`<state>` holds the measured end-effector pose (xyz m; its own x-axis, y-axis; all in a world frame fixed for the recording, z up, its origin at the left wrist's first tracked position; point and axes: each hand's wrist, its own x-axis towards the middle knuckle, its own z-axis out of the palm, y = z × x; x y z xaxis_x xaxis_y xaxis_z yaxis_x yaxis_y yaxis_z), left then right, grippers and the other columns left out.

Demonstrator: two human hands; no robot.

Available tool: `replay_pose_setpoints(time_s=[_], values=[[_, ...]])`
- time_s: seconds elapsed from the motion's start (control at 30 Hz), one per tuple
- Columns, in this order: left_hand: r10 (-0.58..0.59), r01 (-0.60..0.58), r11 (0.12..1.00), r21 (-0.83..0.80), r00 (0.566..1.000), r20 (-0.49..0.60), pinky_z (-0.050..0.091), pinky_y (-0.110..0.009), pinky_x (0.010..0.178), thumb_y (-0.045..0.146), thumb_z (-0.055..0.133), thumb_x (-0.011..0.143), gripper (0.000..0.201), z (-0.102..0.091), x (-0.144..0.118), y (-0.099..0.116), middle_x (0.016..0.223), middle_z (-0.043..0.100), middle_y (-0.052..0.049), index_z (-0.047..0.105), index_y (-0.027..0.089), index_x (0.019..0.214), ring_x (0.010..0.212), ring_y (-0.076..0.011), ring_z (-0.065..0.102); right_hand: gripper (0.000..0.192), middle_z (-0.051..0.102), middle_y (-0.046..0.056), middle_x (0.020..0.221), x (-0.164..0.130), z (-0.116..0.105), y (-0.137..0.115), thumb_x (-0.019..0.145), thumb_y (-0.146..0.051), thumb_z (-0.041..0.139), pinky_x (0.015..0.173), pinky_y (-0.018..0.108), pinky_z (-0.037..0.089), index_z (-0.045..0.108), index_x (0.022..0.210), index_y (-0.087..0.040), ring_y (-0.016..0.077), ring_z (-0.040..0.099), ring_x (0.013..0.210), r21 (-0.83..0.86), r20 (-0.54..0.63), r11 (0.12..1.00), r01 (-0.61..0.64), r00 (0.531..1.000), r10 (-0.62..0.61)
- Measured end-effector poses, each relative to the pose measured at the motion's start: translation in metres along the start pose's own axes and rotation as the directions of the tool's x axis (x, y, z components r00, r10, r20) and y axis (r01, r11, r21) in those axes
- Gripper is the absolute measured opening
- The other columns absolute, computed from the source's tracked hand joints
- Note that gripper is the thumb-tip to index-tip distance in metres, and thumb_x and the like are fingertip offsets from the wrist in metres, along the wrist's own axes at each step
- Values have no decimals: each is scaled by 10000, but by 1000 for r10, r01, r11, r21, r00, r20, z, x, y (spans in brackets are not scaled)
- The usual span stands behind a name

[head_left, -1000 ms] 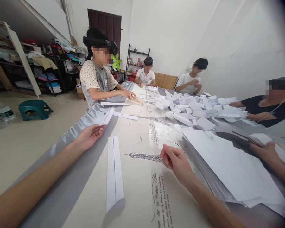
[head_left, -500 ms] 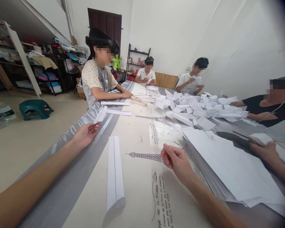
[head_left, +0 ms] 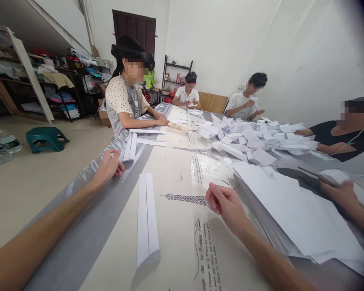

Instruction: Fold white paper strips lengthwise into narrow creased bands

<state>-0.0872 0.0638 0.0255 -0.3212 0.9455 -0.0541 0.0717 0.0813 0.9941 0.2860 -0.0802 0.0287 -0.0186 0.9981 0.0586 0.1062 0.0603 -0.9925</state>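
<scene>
Currently, head view: the left hand (head_left: 109, 166), left of centre, pinches the near end of a folded paper strip (head_left: 130, 148) lying on the worktop (head_left: 176, 242). The right hand (head_left: 226, 204), at centre, is loosely curled, gripping nothing, resting on the worktop. A second folded strip (head_left: 147, 220) lies between them; a paper stack (head_left: 294, 214) sits right.
</scene>
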Motion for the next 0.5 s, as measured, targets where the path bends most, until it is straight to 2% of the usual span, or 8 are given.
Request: replay_pose_setpoints(time_s=[0.07, 0.17, 0.23, 0.27, 0.33, 0.4, 0.47, 0.5], values=[[85, -83, 992, 100, 996, -14, 320, -224, 395, 406, 562, 974, 359, -2, -3, 1, 483, 525, 80, 507, 195, 1259, 336, -127, 425, 529, 426, -40, 503, -1, 2, -2, 988, -590, 547, 495, 276, 258, 642, 666, -182, 91, 334, 463, -21, -1, 1000, 8, 1000, -8], [218, -217, 949, 226, 976, 23, 333, -233, 455, 428, 548, 945, 365, 2, -13, 5, 477, 489, 82, 552, 200, 1230, 409, -138, 448, 519, 438, -34, 500, -1, -1, -6, 1005, -578, 506, 498, 279, 323, 629, 674, -198, 113, 368, 467, -168, 4, 983, 73, 997, -73], [323, -355, 867, 350, 935, 149, 355, -247, 484, 434, 473, 951, 342, 8, -21, 6, 503, 494, 71, 586, 200, 1172, 453, -154, 476, 478, 511, -7, 540, 2, -12, -8, 1008, -555, 496, 519, 293, 394, 639, 710, -209, 146, 456, 506, -385, 3, 905, 180, 981, -194], [335, -404, 833, 379, 912, 237, 366, -256, 493, 439, 439, 954, 334, 11, -26, 6, 528, 510, 63, 607, 199, 1115, 459, -155, 480, 433, 589, 23, 620, 5, -21, -9, 1000, -536, 509, 563, 311, 445, 662, 757, -211, 170, 526, 566, -532, -8, 811, 243, 956, -292], [399, -544, 723, 426, 832, 386, 421, -272, 576, 441, 425, 960, 325, 19, -35, 4, 588, 552, 40, 630, 195, 1018, 531, -163, 541, 353, 716, 100, 937, 11, -47, -7, 986, -506, 513, 741, 390, 537, 701, 1017, -209, 249, 659, 826, -758, -42, 598, 261, 895, -445], [444, -690, 537, 486, 721, 533, 452, -301, 673, 424, 443, 965, 307, 27, -45, 0, 729, 652, -9, 651, 198, 981, 674, -191, 607, 433, 677, 174, 1214, 18, -77, -2, 964, -491, 503, 918, 503, 515, 649, 1220, -174, 351, 623, 1130, -908, -114, 399, 125, 844, -524], [460, -797, 387, 464, 603, 652, 469, -333, 749, 379, 415, 992, 309, 35, -56, -4, 932, 708, -52, 668, 202, 982, 783, -210, 637, 560, 598, 238, 1367, 21, -105, 6, 921, -468, 535, 972, 539, 481, 571, 1347, -106, 422, 527, 1291, -959, -201, 273, -73, 854, -479], [463, -837, 328, 438, 547, 698, 477, -351, 797, 360, 404, 1005, 319, 38, -61, -6, 980, 706, -70, 675, 200, 959, 853, -226, 647, 565, 612, 242, 1351, 22, -116, 10, 910, -446, 544, 945, 510, 494, 564, 1355, -99, 415, 552, 1266, -956, -252, 248, -159, 875, -413]])
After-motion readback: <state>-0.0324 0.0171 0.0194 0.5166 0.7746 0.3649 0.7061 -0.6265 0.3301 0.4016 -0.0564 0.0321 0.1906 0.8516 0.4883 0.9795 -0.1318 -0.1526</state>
